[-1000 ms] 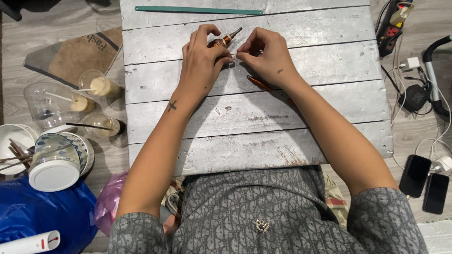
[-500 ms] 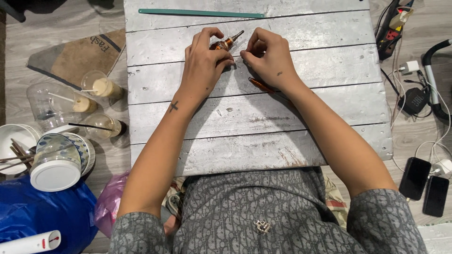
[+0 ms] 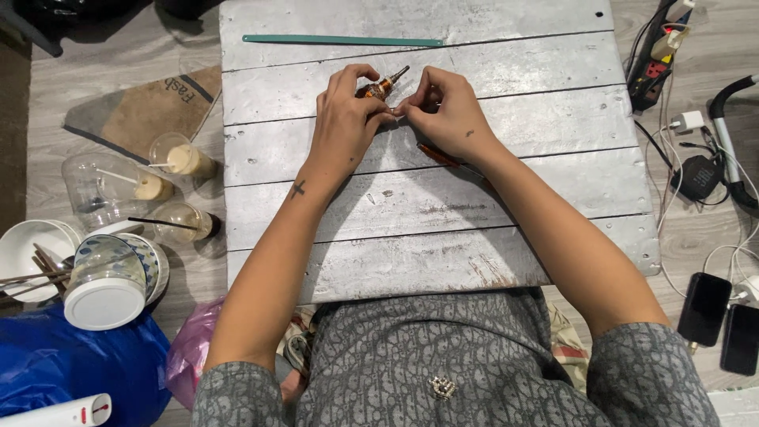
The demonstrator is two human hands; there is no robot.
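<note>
My left hand (image 3: 344, 119) rests on a grey-white wooden board (image 3: 506, 190) and grips a small brown tool with a metal tip (image 3: 382, 84) that points up and to the right. My right hand (image 3: 447, 111) sits close beside it, fingertips pinched on something tiny where the two hands meet; what it is cannot be made out. A thin orange-brown stick (image 3: 439, 155) lies on the board under my right wrist. A long teal strip (image 3: 341, 40) lies flat near the board's far edge.
Left of the board on the floor stand plastic cups with straws (image 3: 118, 186), stacked bowls and a white lid (image 3: 103, 300), a brown paper bag (image 3: 146, 107) and a blue bag (image 3: 63, 372). On the right are a power strip (image 3: 660, 55), cables and two dark phones (image 3: 723, 320).
Both hands stay together at the same spot on the board; only slight finger shifts show. The camera view has drifted a little.
</note>
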